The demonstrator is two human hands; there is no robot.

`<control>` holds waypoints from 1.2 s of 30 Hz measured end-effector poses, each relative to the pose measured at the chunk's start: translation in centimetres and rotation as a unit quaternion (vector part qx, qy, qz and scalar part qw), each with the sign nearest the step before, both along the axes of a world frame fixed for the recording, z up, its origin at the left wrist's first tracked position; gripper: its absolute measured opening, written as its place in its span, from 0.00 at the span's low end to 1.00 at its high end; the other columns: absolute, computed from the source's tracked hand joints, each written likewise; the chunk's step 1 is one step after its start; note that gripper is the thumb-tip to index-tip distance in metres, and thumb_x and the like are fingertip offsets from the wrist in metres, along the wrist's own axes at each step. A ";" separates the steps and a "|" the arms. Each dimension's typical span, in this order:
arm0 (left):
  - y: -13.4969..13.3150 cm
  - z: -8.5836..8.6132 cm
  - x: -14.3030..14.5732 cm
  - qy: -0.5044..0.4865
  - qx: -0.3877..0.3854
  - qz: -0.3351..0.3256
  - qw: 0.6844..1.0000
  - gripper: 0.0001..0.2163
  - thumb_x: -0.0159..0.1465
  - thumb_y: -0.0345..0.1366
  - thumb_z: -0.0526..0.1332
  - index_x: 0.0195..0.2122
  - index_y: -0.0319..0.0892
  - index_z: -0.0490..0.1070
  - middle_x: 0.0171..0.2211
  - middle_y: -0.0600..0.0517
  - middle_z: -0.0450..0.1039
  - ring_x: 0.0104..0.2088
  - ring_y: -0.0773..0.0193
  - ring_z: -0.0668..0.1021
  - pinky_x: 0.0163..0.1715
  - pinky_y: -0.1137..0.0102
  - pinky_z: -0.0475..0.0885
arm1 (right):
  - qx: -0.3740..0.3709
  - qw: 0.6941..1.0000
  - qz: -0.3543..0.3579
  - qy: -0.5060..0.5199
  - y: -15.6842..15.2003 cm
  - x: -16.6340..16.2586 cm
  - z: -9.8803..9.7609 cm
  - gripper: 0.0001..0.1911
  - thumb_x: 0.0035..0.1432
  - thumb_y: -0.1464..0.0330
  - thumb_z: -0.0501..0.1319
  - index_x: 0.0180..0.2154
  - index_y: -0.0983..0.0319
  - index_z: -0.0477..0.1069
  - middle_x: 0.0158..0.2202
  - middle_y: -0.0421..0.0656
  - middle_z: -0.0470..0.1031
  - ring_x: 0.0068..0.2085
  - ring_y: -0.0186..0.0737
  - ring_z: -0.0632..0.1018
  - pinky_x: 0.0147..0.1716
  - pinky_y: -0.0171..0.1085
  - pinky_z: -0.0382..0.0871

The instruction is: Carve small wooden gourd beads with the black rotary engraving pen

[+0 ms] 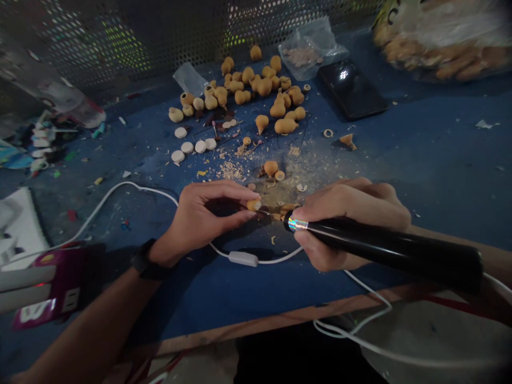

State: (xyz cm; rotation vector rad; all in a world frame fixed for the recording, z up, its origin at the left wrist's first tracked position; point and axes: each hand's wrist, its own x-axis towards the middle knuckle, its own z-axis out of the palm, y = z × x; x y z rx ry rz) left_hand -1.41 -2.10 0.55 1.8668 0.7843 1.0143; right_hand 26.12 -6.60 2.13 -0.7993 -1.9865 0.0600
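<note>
My left hand (218, 208) pinches a small tan gourd piece (253, 205) between thumb and fingertips, its pale cut end turned right. In my right hand (352, 216) lies a black pen-type rotary tool (384, 245), held like a thick pencil. Its thin metal bit (264, 212) points left and reaches the cut end or sits just beside it; I cannot tell which. Just beyond the hands sit a round gourd body (271, 168) and a small cut piece (279, 175). Shavings (232, 170) are scattered around there.
Many small gourds (262, 86) are heaped at the back, near white discs (187, 148). A black phone (352, 88) lies back right, beside a filled plastic bag (444, 53). A white cord with an inline switch (243, 258) crosses the blue table. A purple power strip (72, 282) is at left.
</note>
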 end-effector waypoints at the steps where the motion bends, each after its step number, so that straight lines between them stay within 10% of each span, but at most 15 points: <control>1: 0.0 0.0 0.0 0.004 0.002 0.000 1.000 0.08 0.68 0.37 0.84 0.48 0.51 0.94 0.44 0.47 0.94 0.37 0.59 0.92 0.38 0.69 0.88 | 0.001 1.000 -0.001 -0.001 0.0 0.0 0.0 0.05 0.69 0.69 0.65 0.43 0.52 0.75 0.28 0.27 0.82 0.22 0.33 0.79 0.25 0.37 0.81; 36: 0.2 0.6 -0.3 0.044 0.019 -0.008 0.999 0.10 0.68 0.36 0.84 0.49 0.55 0.94 0.47 0.49 0.95 0.44 0.53 0.94 0.45 0.64 0.91 | -0.002 1.000 0.010 0.003 -0.1 0.1 0.2 0.05 0.68 0.70 0.67 0.42 0.53 0.75 0.28 0.28 0.81 0.23 0.33 0.80 0.25 0.36 0.80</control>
